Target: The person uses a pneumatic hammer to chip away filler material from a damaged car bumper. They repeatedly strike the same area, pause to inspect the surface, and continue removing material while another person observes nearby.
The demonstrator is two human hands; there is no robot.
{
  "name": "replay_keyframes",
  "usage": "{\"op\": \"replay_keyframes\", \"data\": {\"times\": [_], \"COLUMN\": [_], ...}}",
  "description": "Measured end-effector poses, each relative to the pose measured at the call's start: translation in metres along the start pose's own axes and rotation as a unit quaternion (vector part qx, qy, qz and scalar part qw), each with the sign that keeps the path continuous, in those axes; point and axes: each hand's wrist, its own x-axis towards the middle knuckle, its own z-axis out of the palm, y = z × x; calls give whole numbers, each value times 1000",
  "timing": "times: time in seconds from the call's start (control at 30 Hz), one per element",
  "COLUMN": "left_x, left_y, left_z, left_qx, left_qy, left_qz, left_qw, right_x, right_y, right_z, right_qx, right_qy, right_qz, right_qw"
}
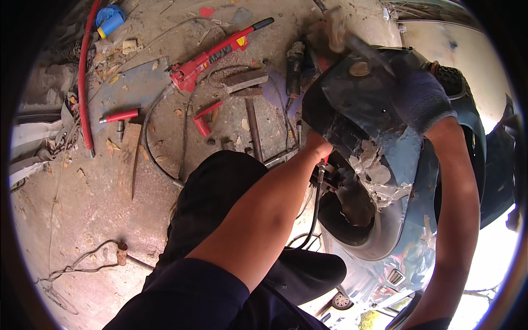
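My right hand, in a dark knitted glove, grips the handle of a hammer. Motion blurs its head, which is over the front end of a dark blue-green car body panel. My left hand reaches in behind that panel at the wheel opening. Only its wrist side shows; the fingers are hidden, so their hold cannot be seen. A hydraulic hose with a metal coupling runs up to a red part beside the left wrist. Cracked, peeling filler covers the wheel arch edge.
On the concrete floor lie a red hydraulic hand pump, an angle grinder, a long-handled hammer, a wooden board, a red tube and a long red pipe. A looped black hose crosses the floor near my knee.
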Motion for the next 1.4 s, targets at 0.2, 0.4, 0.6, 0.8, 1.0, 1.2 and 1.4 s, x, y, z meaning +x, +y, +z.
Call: {"op": "replay_keyframes", "data": {"times": [0.2,0.4,0.6,0.8,1.0,1.2,1.4], "left_x": [-6,-13,-4,-5,-10,-14,-13], "left_y": [10,20,13,15,22,33,27], "left_z": [-6,-8,-10,-9,-16,-15,-14], "left_qx": [-41,-55,-54,-32,-32,-52,-73], "left_qy": [14,28,-1,9,-12,18,-9], "left_qz": [-12,2,-3,-5,-19,22,-10], "left_qw": [999,998,999,999,999,998,997], "right_x": [-4,4,-2,-1,-24,-12,-20], "right_y": [-25,-2,-16,-22,-16,-21,-20], "right_z": [6,4,9,-8,-3,-5,-13], "right_qx": [139,-31,54,-8,167,65,141], "right_qy": [-122,-46,-4,-219,42,-234,11], "right_qz": [47,-75,43,-28,76,57,124], "right_qw": [982,996,998,975,982,968,982]}}
